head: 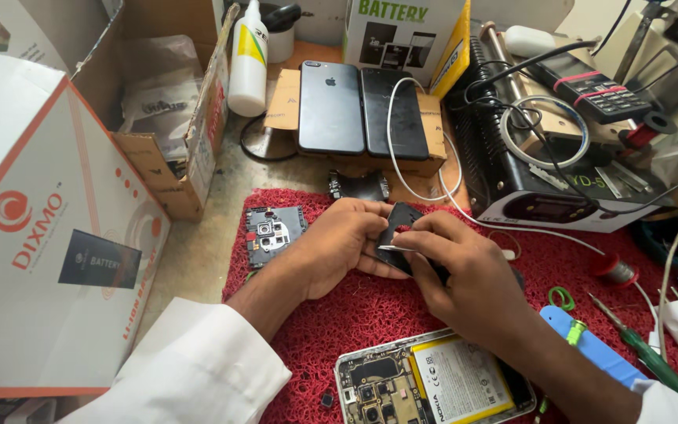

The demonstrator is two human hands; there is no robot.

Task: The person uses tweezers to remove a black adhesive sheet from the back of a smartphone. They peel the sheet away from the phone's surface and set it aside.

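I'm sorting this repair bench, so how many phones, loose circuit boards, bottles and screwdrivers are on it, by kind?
Closed phones on the cardboard box: 2
Opened phone with its battery showing: 1
Loose circuit boards on the red mat: 2
White bottle: 1
Green-handled screwdriver: 1
Total: 7

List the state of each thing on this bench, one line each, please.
Opened phone: back off, battery and boards exposed.
Two dark phones: face down, side by side on a box.
Black part: held between left hand and right hand.
White bottle: upright, capped.
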